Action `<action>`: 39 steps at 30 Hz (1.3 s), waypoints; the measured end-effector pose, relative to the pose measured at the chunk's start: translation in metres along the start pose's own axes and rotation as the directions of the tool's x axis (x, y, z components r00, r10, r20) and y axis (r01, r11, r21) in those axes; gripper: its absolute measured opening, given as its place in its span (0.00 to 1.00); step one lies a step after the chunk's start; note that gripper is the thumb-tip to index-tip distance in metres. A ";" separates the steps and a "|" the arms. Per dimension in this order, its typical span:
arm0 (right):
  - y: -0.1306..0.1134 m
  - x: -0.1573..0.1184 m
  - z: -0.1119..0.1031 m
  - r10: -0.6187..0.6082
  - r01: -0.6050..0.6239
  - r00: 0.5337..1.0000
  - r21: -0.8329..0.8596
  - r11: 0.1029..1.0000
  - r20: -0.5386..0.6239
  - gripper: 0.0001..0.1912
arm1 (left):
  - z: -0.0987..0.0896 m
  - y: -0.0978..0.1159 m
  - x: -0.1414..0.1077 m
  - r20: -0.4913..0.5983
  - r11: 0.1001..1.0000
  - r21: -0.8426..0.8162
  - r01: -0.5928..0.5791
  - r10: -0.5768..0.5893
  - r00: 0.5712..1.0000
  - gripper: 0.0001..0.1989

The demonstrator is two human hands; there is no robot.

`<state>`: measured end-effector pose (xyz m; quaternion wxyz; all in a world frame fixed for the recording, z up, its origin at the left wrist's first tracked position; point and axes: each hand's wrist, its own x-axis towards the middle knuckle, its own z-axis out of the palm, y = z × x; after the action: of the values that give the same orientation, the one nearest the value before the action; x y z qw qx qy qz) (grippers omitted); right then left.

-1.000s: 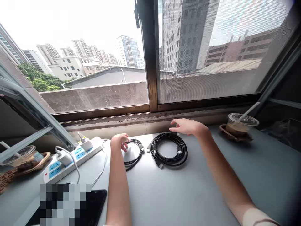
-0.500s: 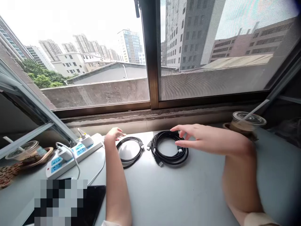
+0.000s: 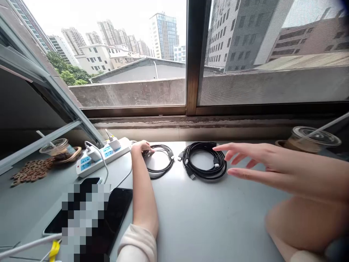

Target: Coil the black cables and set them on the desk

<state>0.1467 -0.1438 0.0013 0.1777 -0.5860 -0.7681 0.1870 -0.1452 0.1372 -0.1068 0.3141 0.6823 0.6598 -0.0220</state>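
Observation:
Two coiled black cables with flat metal plugs lie side by side near the window edge of the table. At the upper left rim of the smaller cable coil (image 3: 160,170), my left hand (image 3: 141,146) has its thumb and fingers closed on the loop; the fingertips are partly hidden. The larger, thicker cable coil (image 3: 201,177) rests to the right, its plugs tucked against the ring. My right hand (image 3: 253,160) hovers beside it, fingers stretched and thumb apart, holding nothing. Its index fingertip overlaps the coil's upper right edge in view; whether it touches, I cannot tell.
A white power strip (image 3: 102,160) with plugged chargers sits left of my left hand. Nearer are two dark phones (image 3: 120,205), partly blurred out. Lidded drink cups stand at far left (image 3: 57,147) and far right (image 3: 311,140). The window ledge (image 3: 163,135) bounds the table.
The view has tilted down and turned left. My left hand has come onto the smaller coil's rim. My right hand has drawn rightward from the larger coil, with its fingers spread wider.

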 end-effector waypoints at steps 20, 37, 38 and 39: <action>-0.014 0.059 0.027 -0.019 0.020 0.996 0.003 1.000 -0.086 0.33 | -0.023 0.094 -0.157 -0.501 0.487 -0.610 -0.624 0.373 0.781 0.27; -0.039 0.054 0.019 -0.051 0.258 0.775 0.242 0.935 -0.630 0.21 | 0.043 0.156 -0.207 -0.731 0.106 -0.561 -0.821 0.403 0.551 0.17; -0.039 0.053 0.018 -0.034 0.255 0.771 0.260 0.931 -0.636 0.21 | 0.041 0.155 -0.208 -0.754 0.093 -0.540 -0.836 0.388 0.530 0.16; -0.039 0.051 0.017 -0.019 0.255 0.763 0.275 0.927 -0.646 0.21 | 0.040 0.155 -0.209 -0.778 0.079 -0.520 -0.850 0.368 0.510 0.15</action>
<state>0.0933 -0.1048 0.0088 0.5389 -0.5149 -0.6595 0.0974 -0.0152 -0.0562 0.0160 0.4293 0.6057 0.2459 0.6232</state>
